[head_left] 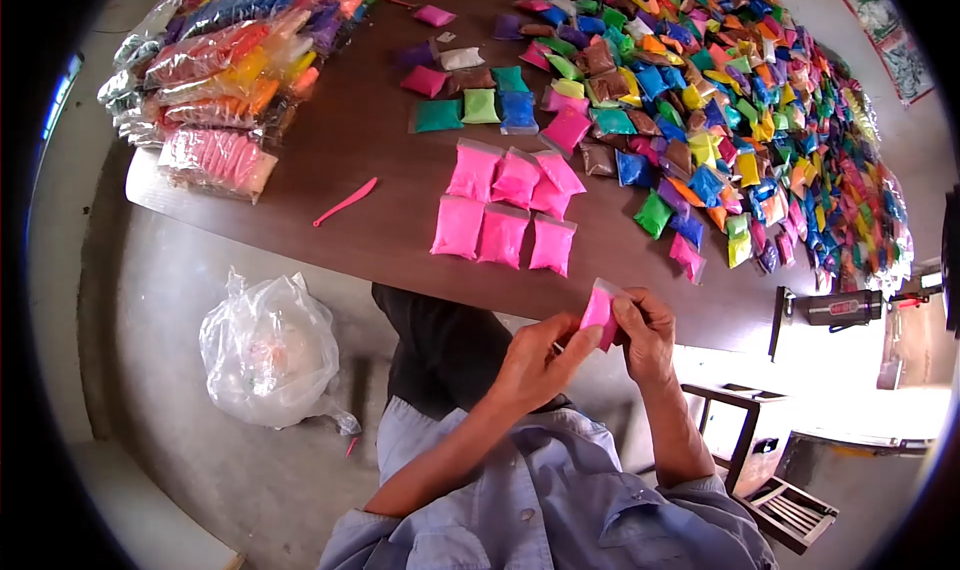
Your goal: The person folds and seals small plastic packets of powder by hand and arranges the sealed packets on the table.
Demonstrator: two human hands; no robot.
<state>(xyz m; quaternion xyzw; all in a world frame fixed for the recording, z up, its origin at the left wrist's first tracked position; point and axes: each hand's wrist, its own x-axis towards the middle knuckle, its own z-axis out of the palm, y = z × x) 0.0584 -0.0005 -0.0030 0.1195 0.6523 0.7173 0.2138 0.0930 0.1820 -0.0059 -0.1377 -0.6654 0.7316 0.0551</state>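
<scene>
A small pink packet [600, 312] in clear film is gripped between both hands, just off the table's front edge. My left hand [545, 358] is closed on its lower left side, thumb against the film. From the right, my right hand [645, 332] pinches the packet between thumb and fingers. On the table beyond lie several pink packets in two rows, among them a front-row pink packet [458, 226] and a back-row pink packet [474, 170]. Behind them sit smaller packets, including a teal packet [438, 116], a lime packet [480, 106] and a blue packet [517, 112].
A large heap of mixed coloured packets [700, 100] covers the table's right side. Bundled clear bags [225, 80] are stacked at the left. A pink plastic knife [346, 202] lies on the brown table [330, 150]. On the floor are a clear plastic bag [270, 350] and a wooden chair [745, 440].
</scene>
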